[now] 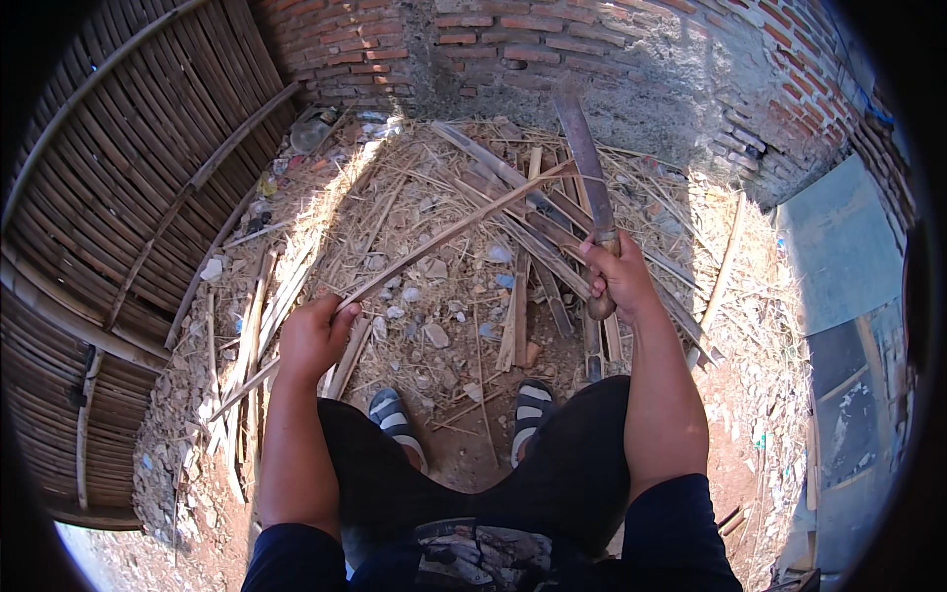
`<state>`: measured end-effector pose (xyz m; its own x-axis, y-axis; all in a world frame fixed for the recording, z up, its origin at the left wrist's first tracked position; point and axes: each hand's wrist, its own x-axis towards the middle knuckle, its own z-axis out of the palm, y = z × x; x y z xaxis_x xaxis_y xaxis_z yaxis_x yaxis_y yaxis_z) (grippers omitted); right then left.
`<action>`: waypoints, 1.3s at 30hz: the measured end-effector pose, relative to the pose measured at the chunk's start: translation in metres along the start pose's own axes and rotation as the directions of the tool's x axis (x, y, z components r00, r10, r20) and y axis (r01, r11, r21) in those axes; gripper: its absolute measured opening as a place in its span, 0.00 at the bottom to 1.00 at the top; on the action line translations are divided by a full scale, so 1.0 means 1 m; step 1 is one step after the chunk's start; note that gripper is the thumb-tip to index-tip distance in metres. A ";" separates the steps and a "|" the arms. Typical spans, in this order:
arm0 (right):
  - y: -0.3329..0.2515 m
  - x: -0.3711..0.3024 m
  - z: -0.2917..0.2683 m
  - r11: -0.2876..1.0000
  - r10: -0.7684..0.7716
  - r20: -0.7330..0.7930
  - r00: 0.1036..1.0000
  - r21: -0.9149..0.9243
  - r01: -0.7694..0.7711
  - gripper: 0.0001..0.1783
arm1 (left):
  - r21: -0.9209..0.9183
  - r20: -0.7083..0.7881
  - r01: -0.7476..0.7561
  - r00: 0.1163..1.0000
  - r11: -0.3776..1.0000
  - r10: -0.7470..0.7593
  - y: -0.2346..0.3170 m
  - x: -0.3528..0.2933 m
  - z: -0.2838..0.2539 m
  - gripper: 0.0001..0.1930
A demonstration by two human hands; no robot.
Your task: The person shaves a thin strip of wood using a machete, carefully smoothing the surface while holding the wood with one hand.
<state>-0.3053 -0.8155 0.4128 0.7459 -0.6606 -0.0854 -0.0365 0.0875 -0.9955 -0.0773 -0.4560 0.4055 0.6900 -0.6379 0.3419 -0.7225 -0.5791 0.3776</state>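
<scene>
Knife [598, 205] right, strip [434, 247] left. Slats [520, 306] lie on the ground [462, 454] before the wall [523, 39], right of the fence [138, 168].

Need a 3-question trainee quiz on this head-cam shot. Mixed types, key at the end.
1. Multiple choice: what does the right hand grip? A) a hammer; B) a machete by its handle; C) a rope.
2. True or false: the left hand is empty.
3. Fill in the blank: the back wall at the top of the picture is built of ____.

Key:
1. B; the blade points away from the person.
2. False; it holds a long, thin wooden strip.
3. Brick.
</scene>
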 end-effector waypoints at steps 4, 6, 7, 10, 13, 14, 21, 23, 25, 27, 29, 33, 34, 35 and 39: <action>0.002 -0.003 0.009 1.000 -0.010 0.084 0.996 -0.024 0.012 0.15 | 0.057 0.008 0.011 1.000 0.998 -0.011 -0.007 -0.002 -0.001 0.20; -0.001 -0.002 0.004 1.000 0.022 0.053 0.998 0.003 -0.022 0.15 | 0.087 -0.002 0.016 1.000 0.996 -0.016 -0.007 -0.002 -0.004 0.21; -0.001 -0.002 0.001 0.999 0.038 0.038 0.999 0.017 -0.039 0.15 | 0.071 0.003 0.033 0.999 0.997 -0.033 -0.004 -0.002 -0.005 0.21; -0.002 0.002 -0.005 0.990 -0.017 -0.028 0.999 0.141 0.021 0.18 | 0.026 0.003 0.056 0.998 0.998 -0.056 0.004 -0.002 -0.005 0.21; -0.004 -0.005 0.004 0.998 -0.006 0.077 0.997 -0.063 0.011 0.16 | 0.024 0.004 0.048 0.999 0.999 -0.048 -0.001 -0.002 -0.003 0.22; -0.003 -0.005 0.006 0.998 -0.002 0.080 0.997 -0.059 0.007 0.15 | 0.034 0.013 0.055 0.998 0.998 -0.055 -0.005 -0.003 -0.004 0.22; -0.003 -0.002 -0.003 0.992 0.010 0.025 1.000 0.122 -0.012 0.17 | 0.016 0.023 0.055 0.998 0.998 -0.055 0.001 -0.003 -0.004 0.22; -0.004 -0.002 -0.003 0.998 -0.019 0.068 0.998 0.064 0.014 0.17 | -0.006 0.014 0.034 0.999 0.999 -0.034 0.000 -0.002 -0.001 0.22; -0.004 -0.007 0.005 0.989 -0.032 0.168 0.985 -0.137 0.055 0.15 | -0.014 0.020 0.030 0.999 0.999 -0.030 0.000 -0.002 -0.001 0.22; -0.010 -0.014 0.020 0.961 0.027 0.207 0.978 -0.274 0.032 0.15 | -0.001 0.047 0.050 0.998 0.999 -0.050 -0.001 -0.004 -0.002 0.22; -0.009 -0.014 0.022 0.955 0.046 0.195 0.980 -0.297 0.014 0.16 | 0.017 0.036 0.010 0.999 1.000 -0.010 -0.002 -0.004 -0.001 0.22; 0.001 0.000 0.003 0.995 0.000 0.074 0.997 -0.102 0.008 0.23 | -0.024 0.053 0.003 0.999 1.000 -0.002 0.002 -0.004 -0.003 0.19; 0.002 0.001 0.002 0.999 -0.010 0.043 0.999 -0.049 0.012 0.25 | -0.016 0.048 0.011 0.999 1.000 -0.010 0.001 -0.004 -0.002 0.20; 0.000 0.000 0.005 0.986 0.000 0.072 0.997 -0.168 0.012 0.26 | -0.007 0.045 0.018 0.999 1.000 -0.017 -0.001 -0.004 -0.002 0.21; 0.009 -0.008 0.019 0.673 -0.342 0.291 0.894 -0.587 0.449 0.28 | -0.024 0.064 0.016 0.998 1.000 -0.014 0.003 -0.001 -0.002 0.20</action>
<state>-0.2988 -0.7952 0.4057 0.8726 -0.4031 0.2758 -0.0804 -0.6756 -0.7329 -0.0803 -0.4564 0.4079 0.6962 -0.6606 0.2808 -0.7101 -0.5767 0.4040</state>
